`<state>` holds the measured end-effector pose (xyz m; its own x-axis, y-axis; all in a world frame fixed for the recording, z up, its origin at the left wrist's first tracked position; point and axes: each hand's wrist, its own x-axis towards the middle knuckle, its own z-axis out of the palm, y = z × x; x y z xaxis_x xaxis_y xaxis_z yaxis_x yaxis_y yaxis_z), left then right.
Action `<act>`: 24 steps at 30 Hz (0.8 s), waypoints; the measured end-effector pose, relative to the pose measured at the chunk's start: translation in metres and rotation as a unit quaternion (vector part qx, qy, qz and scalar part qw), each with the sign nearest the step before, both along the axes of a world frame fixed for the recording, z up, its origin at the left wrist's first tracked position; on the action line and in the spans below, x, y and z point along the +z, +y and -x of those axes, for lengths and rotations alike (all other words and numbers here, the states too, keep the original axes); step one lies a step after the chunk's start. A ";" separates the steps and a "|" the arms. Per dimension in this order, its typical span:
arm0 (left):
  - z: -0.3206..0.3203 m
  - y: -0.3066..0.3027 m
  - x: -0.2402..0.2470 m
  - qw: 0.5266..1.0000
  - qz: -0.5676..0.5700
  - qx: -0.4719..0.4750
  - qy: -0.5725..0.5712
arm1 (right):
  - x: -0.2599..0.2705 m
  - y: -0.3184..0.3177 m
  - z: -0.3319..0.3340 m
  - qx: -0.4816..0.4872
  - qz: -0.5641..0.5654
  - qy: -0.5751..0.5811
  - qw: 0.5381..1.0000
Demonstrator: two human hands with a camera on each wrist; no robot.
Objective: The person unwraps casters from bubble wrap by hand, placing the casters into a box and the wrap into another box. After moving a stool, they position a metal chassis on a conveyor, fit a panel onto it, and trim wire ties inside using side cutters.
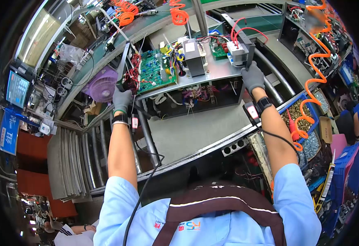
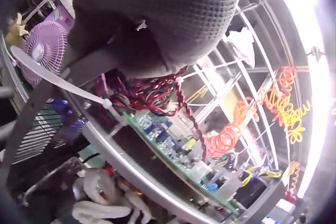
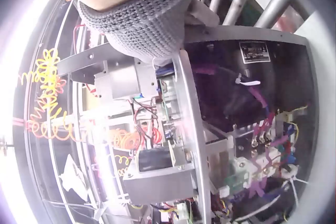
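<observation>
An open metal chassis (image 1: 224, 73) stands on a grey board (image 1: 187, 133) over the roller line. On its upper shelf are a green circuit board (image 1: 154, 70), a grey transformer block (image 1: 194, 57) and a white module (image 1: 237, 51). My gloved left hand (image 1: 122, 99) grips the chassis's left end beside red wires; in the left wrist view the glove (image 2: 157, 14) covers the gripped edge. My gloved right hand (image 1: 253, 78) grips the right end below a black bracket; in the right wrist view the glove (image 3: 144, 29) wraps the corner, its fingertips mostly hidden.
A purple fan (image 1: 102, 87) stands left of the chassis. Metal rollers (image 1: 146, 137) run on both sides of the board. Orange coiled hoses (image 1: 317, 74) hang at the right, over blue bins of screws (image 1: 298, 112). Stacked sheets (image 1: 66, 164) lean at the left.
</observation>
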<state>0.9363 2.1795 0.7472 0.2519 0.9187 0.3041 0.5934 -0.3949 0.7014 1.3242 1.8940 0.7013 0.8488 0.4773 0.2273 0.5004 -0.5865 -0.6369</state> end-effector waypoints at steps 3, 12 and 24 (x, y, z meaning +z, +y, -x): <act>0.004 -0.037 0.001 0.994 -0.041 0.082 0.062 | 0.010 0.015 -0.025 0.033 0.033 0.003 0.999; 0.026 -0.141 0.018 0.974 0.175 0.079 -0.122 | -0.003 0.051 -0.022 0.033 -0.055 -0.033 0.997; 0.080 -0.059 -0.016 0.988 0.083 0.086 -0.101 | -0.126 -0.200 0.121 0.227 0.029 0.271 0.935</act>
<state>0.8565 2.1207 0.7310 0.0375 0.9840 0.1742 0.4839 -0.1704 0.8584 1.2031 1.6943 0.5752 0.5387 0.8146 -0.2149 0.3182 -0.4329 -0.8434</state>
